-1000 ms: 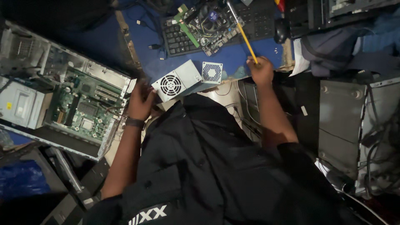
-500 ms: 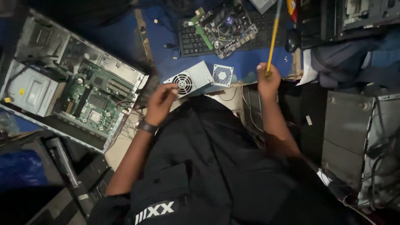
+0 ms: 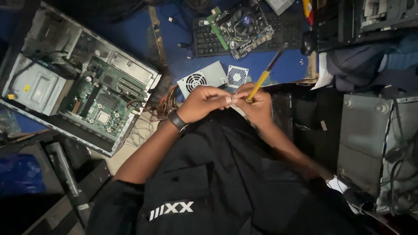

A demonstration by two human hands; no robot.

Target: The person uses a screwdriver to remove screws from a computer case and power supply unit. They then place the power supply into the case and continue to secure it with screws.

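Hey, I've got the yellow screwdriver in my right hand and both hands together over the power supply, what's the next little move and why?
Probably bring the yellow screwdriver tip down toward the power supply. Its shaft points up and away across the blue mat, while your left hand and right hand meet just below the unit. What your fingertips pinch is too small to tell.

There is one camera, worn on the person's head. It looks straight down, from quite high up, at the blue worktop (image 3: pixel 183 39) and the person's own body. The picture looks turned upside down.
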